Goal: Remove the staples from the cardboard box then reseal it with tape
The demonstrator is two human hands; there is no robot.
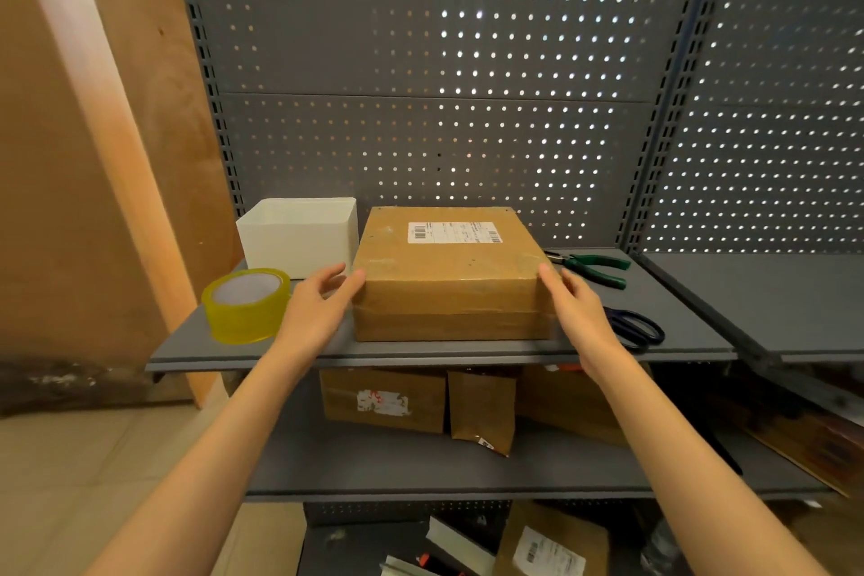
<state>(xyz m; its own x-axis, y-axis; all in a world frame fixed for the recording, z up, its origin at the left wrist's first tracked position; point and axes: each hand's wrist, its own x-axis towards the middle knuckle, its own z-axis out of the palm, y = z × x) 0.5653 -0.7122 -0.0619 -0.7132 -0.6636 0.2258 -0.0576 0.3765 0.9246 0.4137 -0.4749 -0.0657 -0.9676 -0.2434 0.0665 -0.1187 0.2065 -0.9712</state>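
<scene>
A brown cardboard box (449,276) with a white shipping label and old clear tape sits on the grey shelf (421,353). My left hand (318,304) reaches its straight fingers to the box's front left corner. My right hand (577,302) touches the front right corner, fingers extended. A yellow tape roll (245,304) stands left of the box. Green-handled pliers (594,269) lie to the right of the box. Blue-handled scissors (638,327) lie behind my right wrist. No staples are visible from here.
A white open bin (299,234) stands behind the tape roll, beside the box. A grey pegboard wall (444,84) backs the shelf. Lower shelves hold several cardboard parcels (383,400). A wooden panel (70,154) leans at the left.
</scene>
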